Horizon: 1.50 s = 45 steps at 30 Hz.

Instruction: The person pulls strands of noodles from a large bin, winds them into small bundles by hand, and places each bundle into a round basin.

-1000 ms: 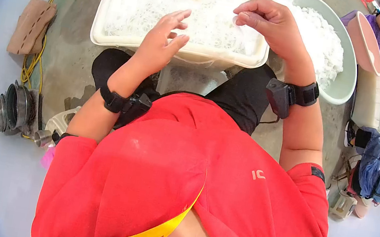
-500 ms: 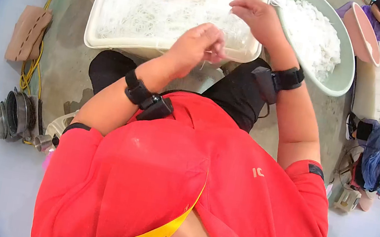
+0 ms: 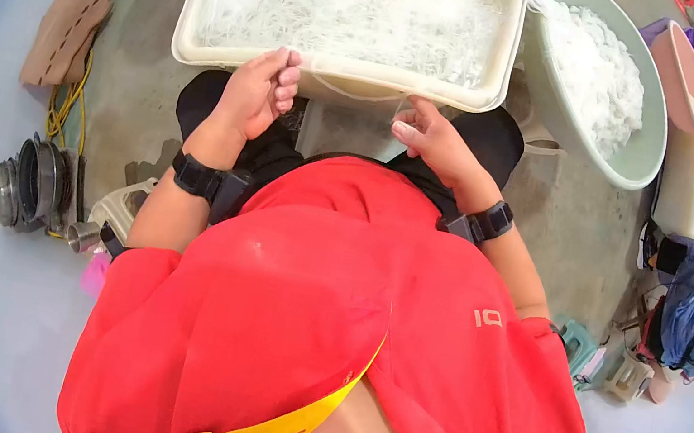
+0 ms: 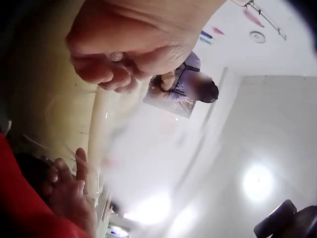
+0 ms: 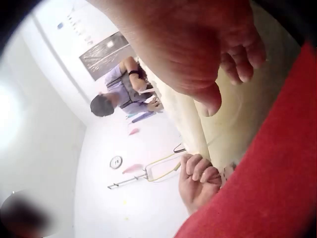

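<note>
Both hands are low at the near edge of a cream tub (image 3: 335, 70) heaped with white, translucent stringy material (image 3: 352, 20). My left hand (image 3: 261, 92) has its fingers curled in at the tub's front left. A small clear glint (image 4: 117, 56) shows between those fingers in the left wrist view. Across the tub's front, my right hand (image 3: 440, 143) is loosely bent, with thumb and index finger apart at the tips. A thin clear strand (image 3: 332, 88) loops between the two hands below the rim, faint against the tub.
A pale green basin (image 3: 652, 167) holding a white pile stands on the right, with white strands draped toward it from the tub. Beyond it are a pink basin (image 3: 684, 80) and another person (image 5: 119, 89). Metal pots (image 3: 36, 183) and a yellow cord (image 3: 66, 110) lie left.
Both hands have drawn back from over the stringy material to the tub's front edge. The left hand reached right, then moved back left with its fingers curled; the right came down toward the body.
</note>
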Each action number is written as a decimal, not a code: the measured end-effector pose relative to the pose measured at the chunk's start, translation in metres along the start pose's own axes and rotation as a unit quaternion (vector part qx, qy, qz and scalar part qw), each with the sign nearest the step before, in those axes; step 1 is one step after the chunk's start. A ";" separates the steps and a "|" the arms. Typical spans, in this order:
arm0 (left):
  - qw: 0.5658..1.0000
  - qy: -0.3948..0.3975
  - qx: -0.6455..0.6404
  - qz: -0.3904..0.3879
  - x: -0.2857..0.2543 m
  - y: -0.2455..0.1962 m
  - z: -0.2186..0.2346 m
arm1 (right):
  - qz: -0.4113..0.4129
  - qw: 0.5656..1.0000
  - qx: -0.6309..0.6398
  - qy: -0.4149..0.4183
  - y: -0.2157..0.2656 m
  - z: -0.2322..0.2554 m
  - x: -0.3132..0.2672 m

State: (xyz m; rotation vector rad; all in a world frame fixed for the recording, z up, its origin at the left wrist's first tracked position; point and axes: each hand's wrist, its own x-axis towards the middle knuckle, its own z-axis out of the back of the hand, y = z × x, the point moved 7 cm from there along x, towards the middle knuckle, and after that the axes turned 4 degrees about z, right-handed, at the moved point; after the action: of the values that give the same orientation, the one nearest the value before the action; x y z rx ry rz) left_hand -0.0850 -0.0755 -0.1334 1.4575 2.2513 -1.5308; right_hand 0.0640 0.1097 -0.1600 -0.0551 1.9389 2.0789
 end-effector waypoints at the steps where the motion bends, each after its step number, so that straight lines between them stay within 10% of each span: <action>1: 1.000 -0.016 0.012 0.003 -0.003 0.003 0.006 | 0.002 1.000 0.012 -0.003 0.002 -0.002 0.002; 8: 0.998 -0.012 0.002 0.054 -0.007 0.037 0.048 | 0.033 0.997 0.045 0.050 0.050 -0.004 -0.006; 13: 0.975 -0.222 0.030 0.016 -0.010 0.042 0.099 | 0.135 0.986 0.072 0.070 0.115 0.014 -0.014; 20: 0.950 -0.046 0.263 -0.160 -0.050 -0.028 -0.001 | 0.210 0.976 0.046 0.043 0.194 0.024 -0.011; 24: 0.835 0.082 0.346 -0.420 -0.056 -0.073 -0.109 | 0.229 0.972 0.031 0.042 0.217 0.009 0.004; 31: 0.928 0.241 0.223 -0.173 -0.020 -0.065 -0.147 | 0.200 0.965 0.169 -0.024 0.192 0.046 0.062; 33: 0.957 0.247 0.088 -0.126 -0.016 -0.078 -0.153 | 0.143 0.988 0.010 -0.060 0.170 0.052 0.072; 36: 0.950 0.291 -0.099 -0.058 -0.006 -0.101 -0.158 | 0.188 0.975 0.101 0.065 0.170 0.008 0.060; 39: 0.935 0.320 -0.089 -0.125 -0.017 -0.146 -0.169 | 0.212 0.952 0.088 0.201 0.167 -0.025 0.056; 40: 0.969 0.138 -0.137 -0.156 -0.033 -0.146 -0.156 | 0.193 0.963 0.003 0.185 0.172 -0.023 0.050; 42: 0.943 0.266 -0.159 -0.124 -0.030 -0.185 -0.138 | 0.129 0.976 -0.066 0.162 0.159 -0.005 0.057; 43: 0.940 0.225 -0.045 -0.251 -0.043 -0.206 -0.129 | 0.097 0.979 -0.102 0.149 0.151 0.009 0.062; 45: 0.937 0.169 0.168 -0.256 -0.019 -0.252 -0.082 | 0.076 0.979 -0.176 0.064 0.147 0.046 0.061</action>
State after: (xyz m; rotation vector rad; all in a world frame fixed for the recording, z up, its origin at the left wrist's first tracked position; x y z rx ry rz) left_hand -0.2194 -0.0427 0.0934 1.3547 2.8612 -2.0293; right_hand -0.0215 0.1596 -0.0276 -0.1208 1.6635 2.5581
